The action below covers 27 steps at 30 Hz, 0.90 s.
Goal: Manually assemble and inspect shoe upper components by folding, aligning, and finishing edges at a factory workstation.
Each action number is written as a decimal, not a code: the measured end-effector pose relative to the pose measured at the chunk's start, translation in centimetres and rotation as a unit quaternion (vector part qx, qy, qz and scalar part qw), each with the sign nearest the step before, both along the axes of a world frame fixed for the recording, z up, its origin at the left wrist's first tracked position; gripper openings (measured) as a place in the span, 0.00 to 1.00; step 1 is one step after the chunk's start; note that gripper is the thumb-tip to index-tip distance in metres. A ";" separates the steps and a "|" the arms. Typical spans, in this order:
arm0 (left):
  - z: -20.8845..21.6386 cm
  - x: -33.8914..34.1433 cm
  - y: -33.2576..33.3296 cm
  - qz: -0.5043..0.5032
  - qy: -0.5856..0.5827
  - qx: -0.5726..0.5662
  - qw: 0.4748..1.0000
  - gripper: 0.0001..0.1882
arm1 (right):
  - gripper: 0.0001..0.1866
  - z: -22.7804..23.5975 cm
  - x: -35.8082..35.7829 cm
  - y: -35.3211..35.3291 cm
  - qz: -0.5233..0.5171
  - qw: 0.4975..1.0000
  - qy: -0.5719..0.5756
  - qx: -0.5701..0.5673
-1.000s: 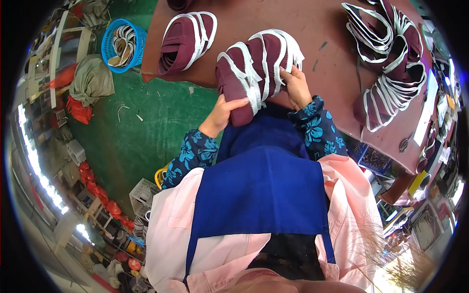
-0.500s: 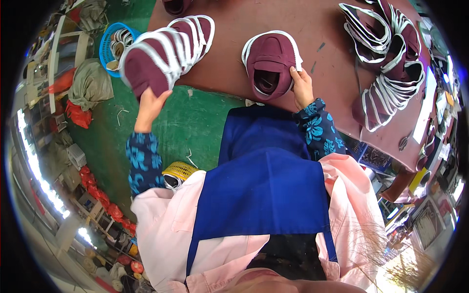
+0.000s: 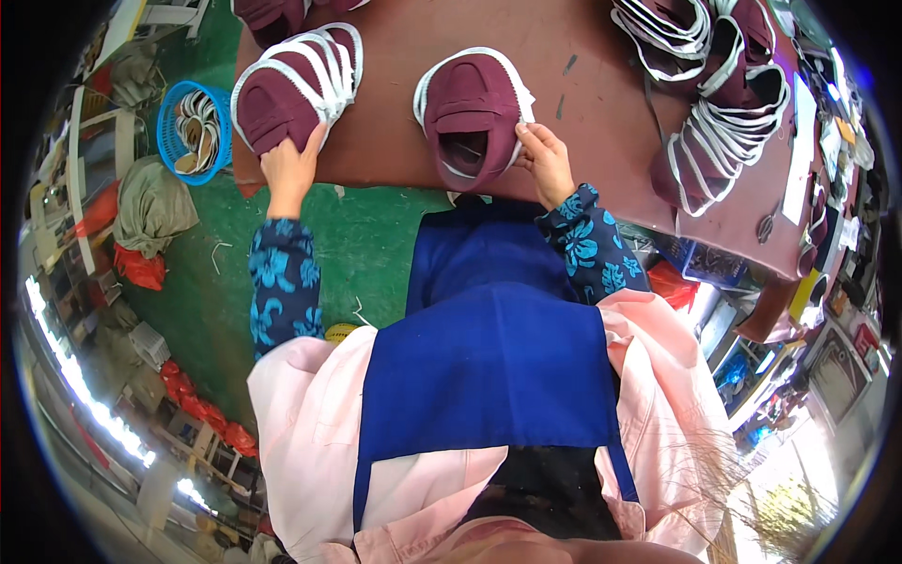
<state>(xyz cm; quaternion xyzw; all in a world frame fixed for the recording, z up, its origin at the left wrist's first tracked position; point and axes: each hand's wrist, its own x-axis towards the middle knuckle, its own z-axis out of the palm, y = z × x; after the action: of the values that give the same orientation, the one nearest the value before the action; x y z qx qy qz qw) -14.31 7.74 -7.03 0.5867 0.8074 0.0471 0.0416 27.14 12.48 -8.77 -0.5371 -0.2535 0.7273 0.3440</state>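
White-trimmed maroon shoe uppers sit on a red-brown table (image 3: 597, 174), its near edge running across green floor (image 3: 352, 240).
Left to right: blue basket (image 3: 224, 155) holding shoe pieces at 10 o'clock, past table's left edge. Left stack (image 3: 268, 108) at 11, on the near-left corner; left hand (image 3: 289, 171) grips its near end, thumb at right, other fingertips hidden. Strip of tabletop, then single upper (image 3: 465, 99) at 12, opening toward the wearer, close to near edge; right hand (image 3: 548, 164) pinches its right rim. Wider stretch of tabletop, then right pile (image 3: 697, 167) at 2.
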 end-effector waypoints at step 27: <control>3.7 26.7 -6.6 0.249 -0.740 0.041 0.624 0.18 | 0.07 0.6 0.2 1.5 0.128 0.887 -0.333 0.295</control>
<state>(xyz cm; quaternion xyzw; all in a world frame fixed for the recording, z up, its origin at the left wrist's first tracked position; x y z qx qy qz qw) 12.39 1.10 -3.30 0.1319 0.6169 0.5066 0.5877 27.38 13.93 -8.21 -0.5842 -0.6223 0.4353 0.2863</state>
